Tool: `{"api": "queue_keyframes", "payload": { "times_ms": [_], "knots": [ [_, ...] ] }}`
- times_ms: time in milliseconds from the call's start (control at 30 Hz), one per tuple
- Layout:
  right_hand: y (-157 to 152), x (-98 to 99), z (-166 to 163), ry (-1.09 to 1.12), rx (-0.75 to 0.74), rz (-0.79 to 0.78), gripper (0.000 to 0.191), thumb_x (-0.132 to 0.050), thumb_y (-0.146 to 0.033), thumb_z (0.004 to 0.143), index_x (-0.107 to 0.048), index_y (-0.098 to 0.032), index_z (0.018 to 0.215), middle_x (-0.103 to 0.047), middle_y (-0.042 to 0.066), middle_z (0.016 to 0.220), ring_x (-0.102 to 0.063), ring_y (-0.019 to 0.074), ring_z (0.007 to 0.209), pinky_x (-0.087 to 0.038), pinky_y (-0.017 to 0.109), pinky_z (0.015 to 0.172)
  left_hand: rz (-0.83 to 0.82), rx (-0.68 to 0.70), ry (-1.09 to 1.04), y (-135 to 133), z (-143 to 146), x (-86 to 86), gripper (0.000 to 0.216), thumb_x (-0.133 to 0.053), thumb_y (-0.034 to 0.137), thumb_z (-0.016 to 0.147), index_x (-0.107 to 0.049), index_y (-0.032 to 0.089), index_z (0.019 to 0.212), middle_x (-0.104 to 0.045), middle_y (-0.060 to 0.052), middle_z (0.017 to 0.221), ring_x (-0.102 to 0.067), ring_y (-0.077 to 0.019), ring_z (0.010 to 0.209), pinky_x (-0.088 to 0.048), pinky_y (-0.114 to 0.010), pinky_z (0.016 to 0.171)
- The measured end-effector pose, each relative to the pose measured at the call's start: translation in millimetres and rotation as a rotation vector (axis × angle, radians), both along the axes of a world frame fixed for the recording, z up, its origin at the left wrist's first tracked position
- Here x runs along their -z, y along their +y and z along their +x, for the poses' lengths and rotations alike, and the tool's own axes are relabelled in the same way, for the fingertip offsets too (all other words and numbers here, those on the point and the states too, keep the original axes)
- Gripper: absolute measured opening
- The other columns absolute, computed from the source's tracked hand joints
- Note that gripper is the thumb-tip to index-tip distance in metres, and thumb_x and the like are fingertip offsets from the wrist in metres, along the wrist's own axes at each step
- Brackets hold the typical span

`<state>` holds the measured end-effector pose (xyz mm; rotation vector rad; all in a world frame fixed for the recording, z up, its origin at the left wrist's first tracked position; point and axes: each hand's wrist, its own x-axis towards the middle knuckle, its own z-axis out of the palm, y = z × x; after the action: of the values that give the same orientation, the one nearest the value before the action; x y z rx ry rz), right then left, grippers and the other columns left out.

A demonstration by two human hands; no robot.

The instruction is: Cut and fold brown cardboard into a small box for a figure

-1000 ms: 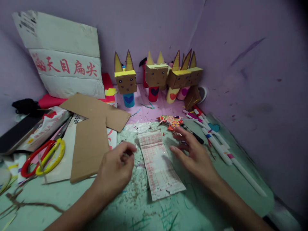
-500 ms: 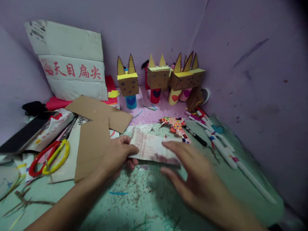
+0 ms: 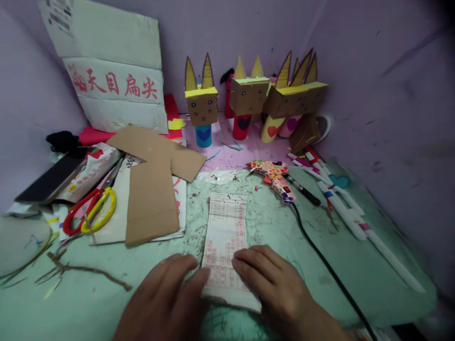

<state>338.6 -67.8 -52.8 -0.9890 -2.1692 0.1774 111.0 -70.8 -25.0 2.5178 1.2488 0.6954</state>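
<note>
- While it lies palm down at the near edge of the view, the left hand (image 3: pixel 167 298) has its fingers stretched out and loosely together, the tips resting on the near left edge of a printed paper slip (image 3: pixel 225 229); it grips nothing.
- The right hand (image 3: pixel 273 284) is likewise flat and opened out, its fingers pressing on the near right part of the same slip, with nothing closed inside them.
- The slip, white with a red grid print, lies flat on the green mat (image 3: pixel 320 289), running lengthwise away from the person; its near end sits between and under the two sets of fingertips.
- A black cord (image 3: pixel 322 258) runs past the right hand, just beside it, up to a patterned glue gun (image 3: pixel 273 173) lying beyond the slip.
- White markers (image 3: pixel 341 206) lie in a row to the right of the glue gun.
- Brown cardboard pieces (image 3: pixel 152 189) lie left of the slip, with red and yellow scissors (image 3: pixel 88 215) further left and a thin twig (image 3: pixel 85 272) near the left hand.
- Three cardboard figures (image 3: pixel 202 102) with pointed ears stand at the back by the wall, well apart from the hands, beside a white box panel (image 3: pixel 113 80) with red characters.
</note>
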Motion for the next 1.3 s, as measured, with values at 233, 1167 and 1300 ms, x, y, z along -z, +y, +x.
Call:
{"api": "queue_keyframes", "payload": {
  "times_ms": [233, 1167, 1300],
  "knots": [
    [-6.2, 8.8, -1.2, -0.042, 0.035, -0.108, 0.035, -0.043, -0.002, 0.069, -0.064, -0.008, 0.096, -0.062, 0.012, 0.080, -0.052, 0.0210, 0.071, -0.049, 0.033, 0.059, 0.117, 0.232, 0.117, 26.1, 30.7, 25.3, 0.036, -0.039, 0.002, 0.065, -0.056, 0.011, 0.096, -0.058, -0.011, 0.084, -0.050, -0.0223, 0.074, -0.049, -0.039, 0.068],
    [-0.8, 11.8, 5.2, 0.032, 0.071, -0.261, 0.029, -0.033, -0.024, 0.092, -0.059, -0.017, 0.103, -0.069, 0.004, 0.079, -0.063, 0.0159, 0.066, -0.050, 0.025, 0.057, -0.021, 0.354, -0.023, 55.4, 32.9, 12.1, 0.022, -0.033, 0.012, 0.085, -0.049, 0.021, 0.097, -0.067, -0.001, 0.069, -0.058, -0.0160, 0.054, -0.040, -0.028, 0.048],
    [-2.5, 12.7, 4.6, 0.013, 0.159, -0.331, 0.033, -0.048, -0.010, 0.080, -0.057, -0.021, 0.110, -0.067, 0.000, 0.071, -0.061, 0.0146, 0.060, -0.047, 0.023, 0.052, -0.153, 0.297, -0.110, 57.4, 35.6, 29.9, 0.018, -0.044, 0.012, 0.074, -0.049, 0.022, 0.089, -0.058, 0.003, 0.059, -0.051, -0.0140, 0.049, -0.028, -0.026, 0.043]
  ]
}}
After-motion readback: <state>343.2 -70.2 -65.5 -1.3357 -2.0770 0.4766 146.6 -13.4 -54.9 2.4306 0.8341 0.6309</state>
